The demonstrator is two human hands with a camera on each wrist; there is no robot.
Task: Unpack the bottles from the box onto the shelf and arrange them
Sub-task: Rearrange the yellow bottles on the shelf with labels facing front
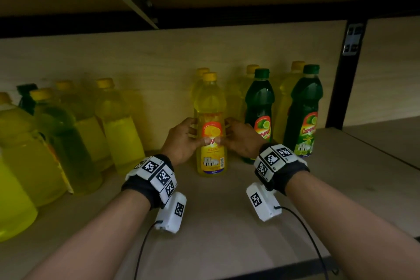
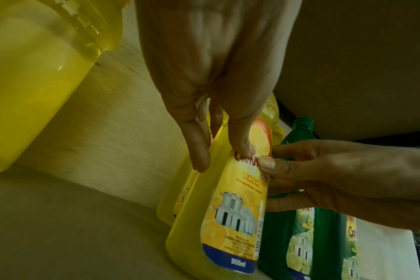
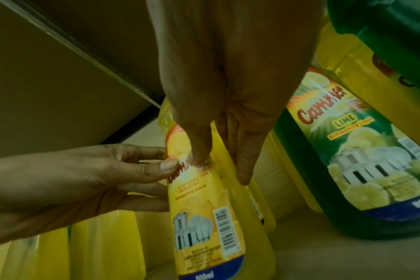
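Observation:
A yellow lemon dish-liquid bottle (image 1: 211, 129) stands upright on the wooden shelf (image 1: 227, 223), label facing me. My left hand (image 1: 181, 141) grips its left side and my right hand (image 1: 241, 138) grips its right side, thumbs meeting on the label. The left wrist view shows the same bottle (image 2: 228, 217) with my left thumb and fingers (image 2: 199, 147) curled round it. In the right wrist view the bottle (image 3: 204, 217) sits between both hands. Another yellow bottle (image 1: 201, 75) stands directly behind it. The box is not in view.
Two green lime bottles (image 1: 259, 116) (image 1: 303, 111) stand to the right, each with a yellow bottle behind. Several yellow bottles and a dark green one (image 1: 26, 98) crowd the left. A black upright post (image 1: 345, 75) bounds the right; the upper shelf hangs low overhead.

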